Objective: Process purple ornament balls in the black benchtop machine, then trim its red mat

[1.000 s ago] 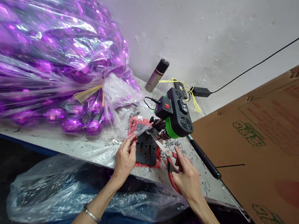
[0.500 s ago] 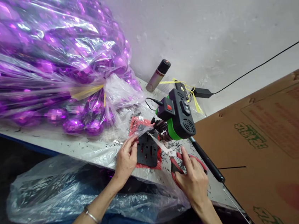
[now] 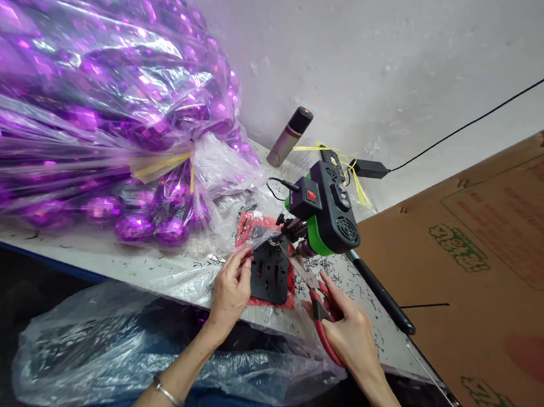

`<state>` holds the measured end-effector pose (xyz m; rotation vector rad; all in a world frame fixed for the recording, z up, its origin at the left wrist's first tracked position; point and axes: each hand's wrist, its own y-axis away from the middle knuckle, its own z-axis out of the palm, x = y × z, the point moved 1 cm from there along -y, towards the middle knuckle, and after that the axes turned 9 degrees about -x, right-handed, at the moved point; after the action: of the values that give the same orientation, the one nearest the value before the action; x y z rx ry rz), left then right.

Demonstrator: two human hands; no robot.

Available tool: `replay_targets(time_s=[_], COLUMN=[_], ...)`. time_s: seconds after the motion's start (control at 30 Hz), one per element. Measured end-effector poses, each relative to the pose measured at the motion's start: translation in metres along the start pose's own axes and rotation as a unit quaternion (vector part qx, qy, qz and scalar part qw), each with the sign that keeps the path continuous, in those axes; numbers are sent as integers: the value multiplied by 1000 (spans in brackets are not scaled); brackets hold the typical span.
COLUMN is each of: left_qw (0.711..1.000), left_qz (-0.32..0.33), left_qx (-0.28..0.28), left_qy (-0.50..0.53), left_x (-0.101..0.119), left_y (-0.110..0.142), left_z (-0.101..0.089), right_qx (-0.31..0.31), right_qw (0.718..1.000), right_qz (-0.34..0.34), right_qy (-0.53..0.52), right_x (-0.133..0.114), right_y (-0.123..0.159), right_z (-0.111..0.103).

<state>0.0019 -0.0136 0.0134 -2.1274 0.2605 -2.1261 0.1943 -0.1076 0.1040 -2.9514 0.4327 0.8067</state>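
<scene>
My right hand (image 3: 350, 328) grips a pair of scissors (image 3: 325, 330) with red and black handles. The blades point up and left, to the foot of a small black and green machine (image 3: 333, 207) with a red switch. My left hand (image 3: 232, 288) is closed, thumb against fingers, on what looks like the edge of clear plastic film (image 3: 259, 238) stretched toward the blade tips. Beside those fingers lies the machine's dark slotted base plate (image 3: 270, 278), on a red sheet (image 3: 245, 229). A clear plastic bag (image 3: 124, 368) droops over the table edge and my lap.
A large tied bag of shiny purple balls (image 3: 96, 105) takes up the left of the table. Behind the machine are a spray can (image 3: 289, 138) and a black adapter (image 3: 369, 168) with its cord. A cardboard box (image 3: 499, 238) stands on the right. Black scraps litter the tabletop (image 3: 162, 267).
The scissors have turned in my right hand, their blades steeper and closer together, the handles swung down and left. My left hand has barely moved.
</scene>
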Motion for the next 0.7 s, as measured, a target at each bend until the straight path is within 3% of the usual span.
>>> replay_targets(time_s=[0.13,0.23,0.37,0.5,0.63,0.7], left_qw=[1000,998,992,988,987,986], left_qz=[12,34,67,71,78,82], left_qx=[-4,-19,-38,-52,-53,-54], left_qy=[-21,-48,-101,-127,-131,-134], left_x=[-1,-2,-4,-4,-5,-5], left_y=[0,0,2,3,3,3], left_z=[0,1,3,3,2,2], right_qx=[124,148,52,-41,-85,-65], right_qw=[977,971,998,986,978,986], right_qz=[-79,-94,-38,39,46,34], right_qy=[157,165,-7,-160,-185,-147], right_x=[5,7,0,-11,-14,-12], right_y=[4,3,3,2,1,2], right_z=[6,11,16,13,7,6])
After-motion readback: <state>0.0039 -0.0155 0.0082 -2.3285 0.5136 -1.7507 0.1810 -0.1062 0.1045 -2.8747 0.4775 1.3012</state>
